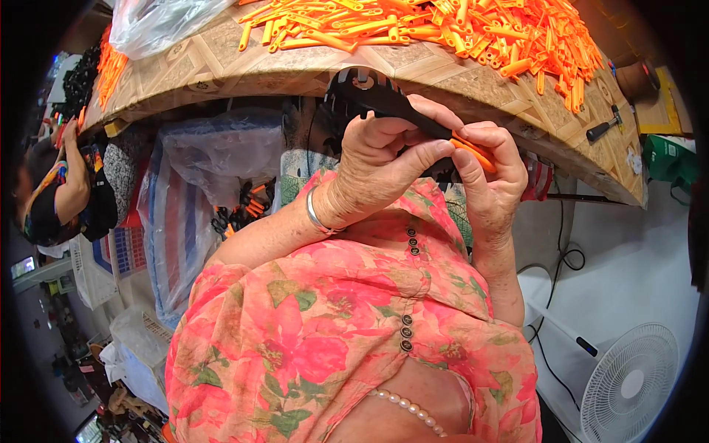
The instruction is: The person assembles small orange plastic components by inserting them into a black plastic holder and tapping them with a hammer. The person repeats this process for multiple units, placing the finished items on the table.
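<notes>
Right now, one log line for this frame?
left hand: grips black comb-like part | right hand: pinches orange piece | table: orange pieces

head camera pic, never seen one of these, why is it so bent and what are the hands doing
The camera sits on a person's head and looks down through a very wide lens, so straight edges curve. Their flowered blouse fills the bottom. The left hand grips a black plastic comb-like piece; the right hand pinches an orange plastic strip at that piece's end. Beyond the hands is a patterned table heaped with orange strips; a hammer lies at its right end. A white fan stands on the floor, and another person sits far left.
</notes>
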{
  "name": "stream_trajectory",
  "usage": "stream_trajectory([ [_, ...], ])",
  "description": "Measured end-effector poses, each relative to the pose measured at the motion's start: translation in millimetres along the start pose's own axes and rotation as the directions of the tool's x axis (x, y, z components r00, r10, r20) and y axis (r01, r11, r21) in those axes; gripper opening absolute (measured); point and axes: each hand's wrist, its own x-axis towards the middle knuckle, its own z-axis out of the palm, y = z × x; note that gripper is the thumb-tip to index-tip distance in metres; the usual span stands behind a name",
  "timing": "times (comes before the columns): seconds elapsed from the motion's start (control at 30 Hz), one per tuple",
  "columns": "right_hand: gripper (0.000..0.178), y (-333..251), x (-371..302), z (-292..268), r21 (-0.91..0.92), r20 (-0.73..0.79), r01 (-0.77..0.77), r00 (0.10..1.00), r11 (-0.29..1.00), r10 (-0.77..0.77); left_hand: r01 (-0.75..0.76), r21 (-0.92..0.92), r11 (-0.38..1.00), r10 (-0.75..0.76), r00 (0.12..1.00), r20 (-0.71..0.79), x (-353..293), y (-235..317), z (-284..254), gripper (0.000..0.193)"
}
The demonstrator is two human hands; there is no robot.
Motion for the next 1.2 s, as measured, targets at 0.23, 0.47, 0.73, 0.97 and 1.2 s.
stream_trajectory([
  [0.23,0.017,-11.6,6.0,-5.7,-0.158,0.053,-0.084,0.994,0.984,0.094,0.108,-0.023,0.994,-0.109,0.993,-0.053,-1.1,1.0,1.9,0.021],
  [0.47,0.018,-6.2,2.4,-9.9,-0.136,0.088,-0.091,0.991,0.987,0.104,0.026,0.034,0.999,-0.026,1.000,-0.002,0.9,0.6,0.5,0.022],
  [0.73,0.011,-9.4,4.6,-14.3,-0.225,0.173,-0.049,0.981,0.973,0.090,0.133,0.029,0.991,-0.133,0.991,-0.001,-2.0,4.5,1.7,0.021],
  [0.97,0.011,-14.9,0.1,-10.1,-0.179,0.145,-0.217,0.959,0.960,0.244,0.071,0.058,0.996,-0.071,0.997,-0.008,-4.0,-2.4,3.6,0.020],
  [1.2,0.017,-2.7,14.0,-17.4,-0.400,0.131,0.309,0.951,0.863,-0.280,0.026,0.032,0.999,-0.024,0.998,-0.064,6.9,-0.7,9.1,0.033],
])
